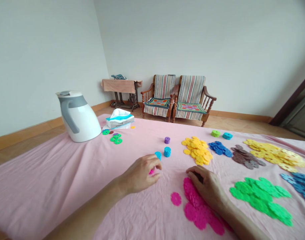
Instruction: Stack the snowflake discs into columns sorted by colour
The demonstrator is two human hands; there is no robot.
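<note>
My left hand (142,173) is curled over the cloth, with pink flower-shaped plastic discs (152,171) showing between thumb and fingers. Just beyond its fingertips stand two short stacks of blue discs, one partly hidden (157,155) and one in full view (167,152). My right hand (208,185) rests at the upper edge of a loose pile of pink discs (198,211). Its fingers are bent inward, and whatever lies under them is hidden. A single pink disc (176,199) lies flat between the two hands.
Loose yellow (197,150), dark blue (219,148), brown (246,156) and green discs (262,198) lie to the right. A purple stack (167,140) and a lime stack (215,133) stand farther back. At left are a white jug (82,120) and a tissue box (120,119).
</note>
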